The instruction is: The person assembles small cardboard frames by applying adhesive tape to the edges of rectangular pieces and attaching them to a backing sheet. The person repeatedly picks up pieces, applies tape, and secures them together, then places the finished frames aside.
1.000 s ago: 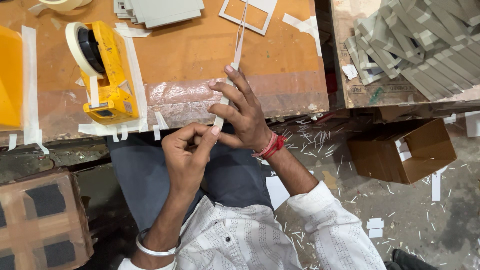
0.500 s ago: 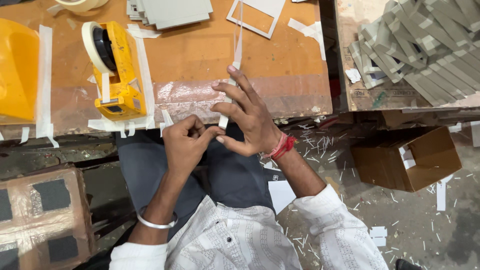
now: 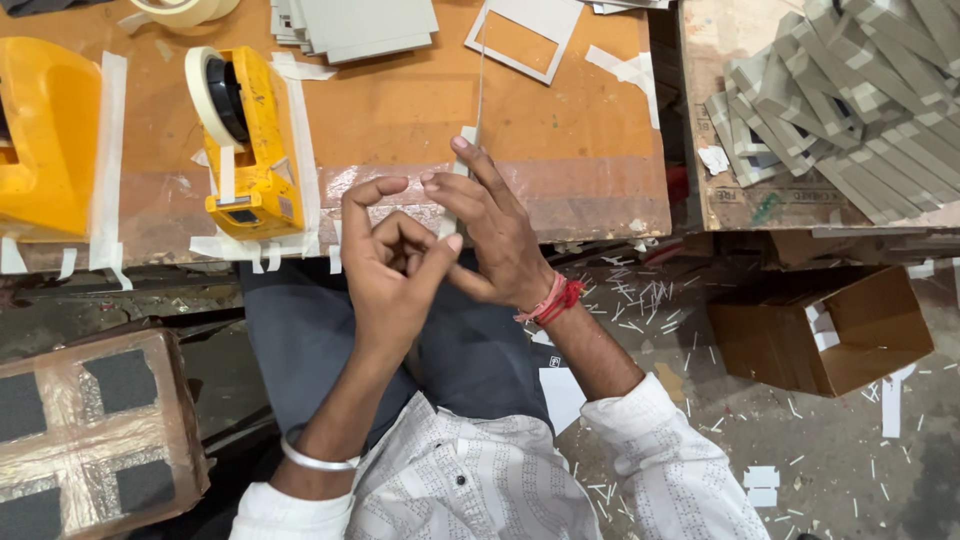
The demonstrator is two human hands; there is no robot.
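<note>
Two yellow tape dispensers (image 3: 245, 140) — one cardboard box (image 3: 830, 335) — two hands (image 3: 395, 275).

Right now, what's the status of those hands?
Both hands together: left hand, right hand pinching thin white tape strip. Yellow tape dispenser beside them.

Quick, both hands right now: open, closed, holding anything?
Left hand: fingers curled, pinching the lower end of the thin white strip against the right hand.
Right hand: fingers extended, steadying the same strip along its fingertips.

An orange-brown worktable (image 3: 560, 110) above a grey concrete floor (image 3: 850, 440) littered with white scraps, beside an open cardboard box (image 3: 820, 335).
</note>
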